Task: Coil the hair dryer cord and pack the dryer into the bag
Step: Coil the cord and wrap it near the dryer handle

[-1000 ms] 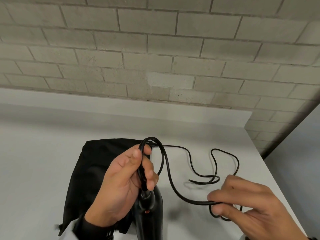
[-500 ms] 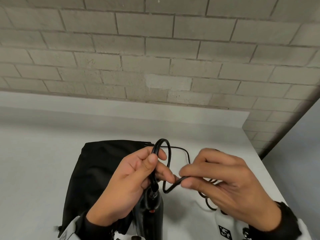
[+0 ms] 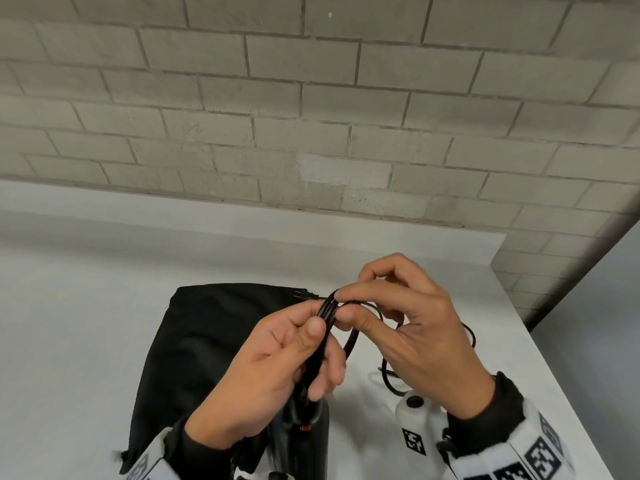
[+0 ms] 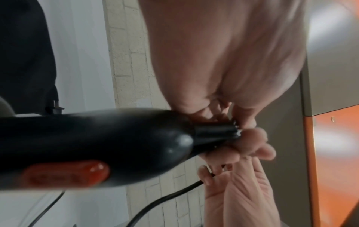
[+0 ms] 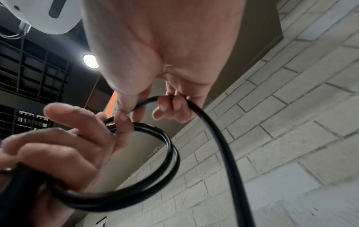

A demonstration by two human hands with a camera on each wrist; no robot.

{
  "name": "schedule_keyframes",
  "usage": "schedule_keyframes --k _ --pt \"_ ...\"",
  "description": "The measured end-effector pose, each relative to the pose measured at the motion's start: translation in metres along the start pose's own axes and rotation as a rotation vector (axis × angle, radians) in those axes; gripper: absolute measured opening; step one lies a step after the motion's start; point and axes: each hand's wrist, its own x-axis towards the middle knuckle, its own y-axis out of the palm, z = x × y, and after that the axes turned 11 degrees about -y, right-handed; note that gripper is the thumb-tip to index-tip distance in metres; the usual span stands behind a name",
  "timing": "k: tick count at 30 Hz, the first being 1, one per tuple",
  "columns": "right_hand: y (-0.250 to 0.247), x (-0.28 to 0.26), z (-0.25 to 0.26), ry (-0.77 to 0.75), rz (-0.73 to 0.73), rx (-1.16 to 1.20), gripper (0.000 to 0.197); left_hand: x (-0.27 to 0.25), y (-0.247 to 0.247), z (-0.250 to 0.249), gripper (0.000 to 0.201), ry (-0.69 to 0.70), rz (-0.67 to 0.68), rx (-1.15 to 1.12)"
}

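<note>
A black hair dryer (image 3: 306, 441) with a red switch (image 4: 66, 173) hangs below my left hand (image 3: 277, 362), which grips a small bundle of looped black cord (image 3: 327, 311) just above the dryer's handle end. My right hand (image 3: 408, 327) pinches the cord at the top of the loops, touching the left fingers. In the right wrist view two cord loops (image 5: 170, 155) curve under the left hand and a loose strand (image 5: 219, 138) trails down. The black bag (image 3: 207, 341) lies flat on the white table behind the left hand. The plug (image 3: 304, 295) lies at the bag's far edge.
The white table (image 3: 69, 323) runs to a grey brick wall (image 3: 311, 116) behind. Its right edge (image 3: 554, 368) drops off close to my right wrist. Slack cord (image 3: 391, 379) lies on the table under the right hand.
My right hand has carried the cord from the table's right side up and left to the left hand, adding another loop to the bundle. The left hand kept its hold.
</note>
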Motion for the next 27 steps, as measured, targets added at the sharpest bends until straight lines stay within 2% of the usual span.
schedule_keyframes --k 6,8,12,15,22,27 --pt "0.003 -0.008 -0.01 0.045 0.293 -0.053 0.042 0.002 -0.002 0.003 0.041 0.005 -0.01 -0.072" --pt "0.003 -0.008 -0.012 0.021 0.349 -0.147 0.04 0.001 -0.003 0.002 0.04 -0.002 0.007 -0.068" --pt "0.006 -0.005 -0.013 -0.07 0.34 -0.373 0.026 0.0 -0.005 0.002 0.036 -0.012 0.068 -0.034" --pt "0.005 -0.004 -0.015 -0.091 0.349 -0.441 0.02 -0.001 -0.007 0.002 0.037 -0.027 0.091 -0.022" --pt "0.002 -0.004 -0.015 -0.028 0.391 -0.281 0.02 -0.002 -0.017 -0.005 0.036 -0.086 0.198 0.079" --pt "-0.009 -0.005 -0.015 0.027 0.414 0.002 0.031 -0.001 -0.018 0.0 0.029 -0.086 0.216 0.017"
